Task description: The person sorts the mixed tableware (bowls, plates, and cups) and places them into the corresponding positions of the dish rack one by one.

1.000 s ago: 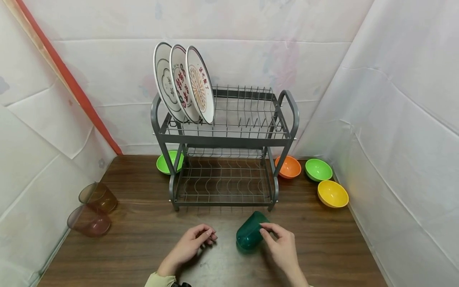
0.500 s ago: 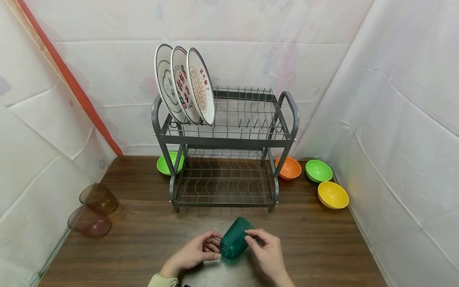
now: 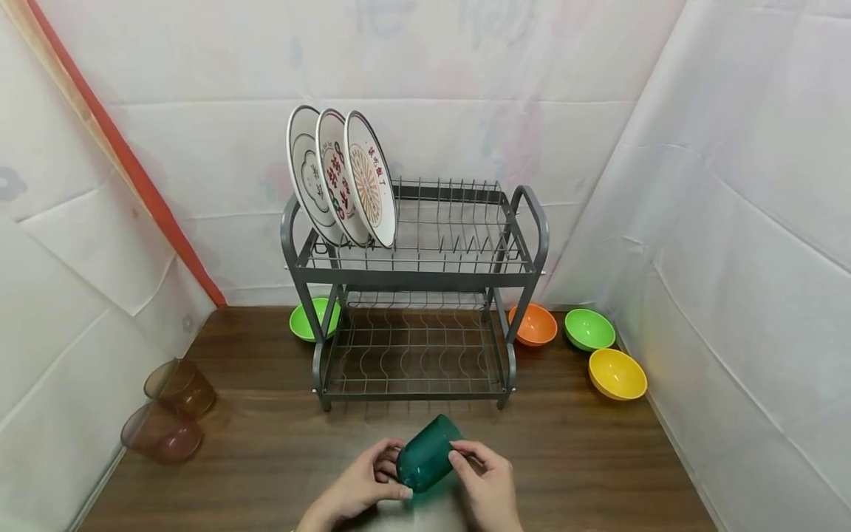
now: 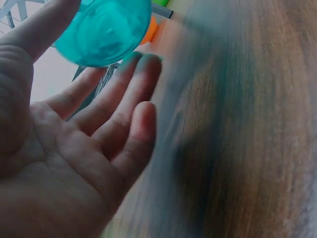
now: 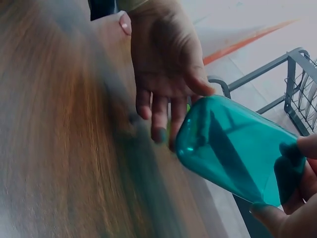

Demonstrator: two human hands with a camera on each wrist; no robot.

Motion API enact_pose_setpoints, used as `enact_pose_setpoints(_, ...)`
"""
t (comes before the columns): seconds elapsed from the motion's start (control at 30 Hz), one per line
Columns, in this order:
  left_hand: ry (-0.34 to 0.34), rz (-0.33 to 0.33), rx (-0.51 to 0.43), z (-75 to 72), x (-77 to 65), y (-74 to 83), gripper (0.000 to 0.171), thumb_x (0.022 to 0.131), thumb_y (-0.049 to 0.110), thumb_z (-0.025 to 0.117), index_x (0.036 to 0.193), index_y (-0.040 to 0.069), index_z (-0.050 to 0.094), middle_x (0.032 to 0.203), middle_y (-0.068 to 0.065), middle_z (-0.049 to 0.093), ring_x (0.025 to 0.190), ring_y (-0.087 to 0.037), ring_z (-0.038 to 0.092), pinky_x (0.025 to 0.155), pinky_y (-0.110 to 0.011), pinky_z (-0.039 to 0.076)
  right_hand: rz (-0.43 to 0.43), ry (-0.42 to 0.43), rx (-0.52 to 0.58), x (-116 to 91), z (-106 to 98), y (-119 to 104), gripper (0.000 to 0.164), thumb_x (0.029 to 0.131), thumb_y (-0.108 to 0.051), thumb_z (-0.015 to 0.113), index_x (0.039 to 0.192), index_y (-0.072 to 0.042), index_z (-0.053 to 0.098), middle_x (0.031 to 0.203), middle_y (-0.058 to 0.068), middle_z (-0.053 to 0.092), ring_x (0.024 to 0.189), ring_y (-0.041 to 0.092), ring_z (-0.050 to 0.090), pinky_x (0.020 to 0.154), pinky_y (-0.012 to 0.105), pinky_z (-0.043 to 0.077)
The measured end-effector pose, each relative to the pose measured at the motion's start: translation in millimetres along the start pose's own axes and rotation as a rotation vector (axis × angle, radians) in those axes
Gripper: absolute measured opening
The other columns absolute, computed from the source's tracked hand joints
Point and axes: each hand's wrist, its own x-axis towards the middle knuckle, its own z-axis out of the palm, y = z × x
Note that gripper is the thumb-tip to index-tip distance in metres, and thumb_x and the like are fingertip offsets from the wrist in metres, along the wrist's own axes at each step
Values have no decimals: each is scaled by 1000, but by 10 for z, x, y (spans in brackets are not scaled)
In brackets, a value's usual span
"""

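Note:
A teal see-through tumbler (image 3: pixel 428 453) is held tilted in front of the rack, its rounded base toward the left. My right hand (image 3: pixel 490 480) pinches it near the rim between thumb and fingertips; the right wrist view shows the fingers through the teal wall (image 5: pixel 233 148). At the base end is my left hand (image 3: pixel 359 480), its thumb tip right at the tumbler's lower edge and its other fingers reaching along the far side. In the left wrist view the left fingers (image 4: pixel 121 106) are spread and loosely bent below the tumbler's base (image 4: pixel 106 32).
A two-tier dark dish rack (image 3: pixel 419 279) stands behind, with three patterned plates (image 3: pixel 372 181) upright at its upper left. Green (image 3: pixel 589 329), orange (image 3: pixel 535 325) and yellow (image 3: pixel 617 374) bowls sit right, another green bowl (image 3: pixel 304 319) left. Brown (image 3: pixel 189 391) and pinkish (image 3: pixel 166 436) tumblers lie far left.
The right hand has brought the tumbler leftward, to the left hand. The left hand has spread its thumb and fingers about the base. The head view has tipped up slightly.

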Motion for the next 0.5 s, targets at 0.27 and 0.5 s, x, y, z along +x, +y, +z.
enact_pose_setpoints(0.27,170,24,-6,47,-18,62,57,87,16,77,135,1,51,116,-16,60,90,-25,64,73,-30,52,180,-3,118,39,-22,4,24,93,-9,70,108,10,66,94,16,69,85,12,64,78,26,52)
enact_pose_setpoints(0.5,369,62,46,137,13,174,47,92,23,74,134,12,57,120,-10,62,102,-20,62,74,-29,53,220,0,181,33,18,47,55,98,-13,65,147,-2,44,92,12,71,89,10,62,82,25,50)
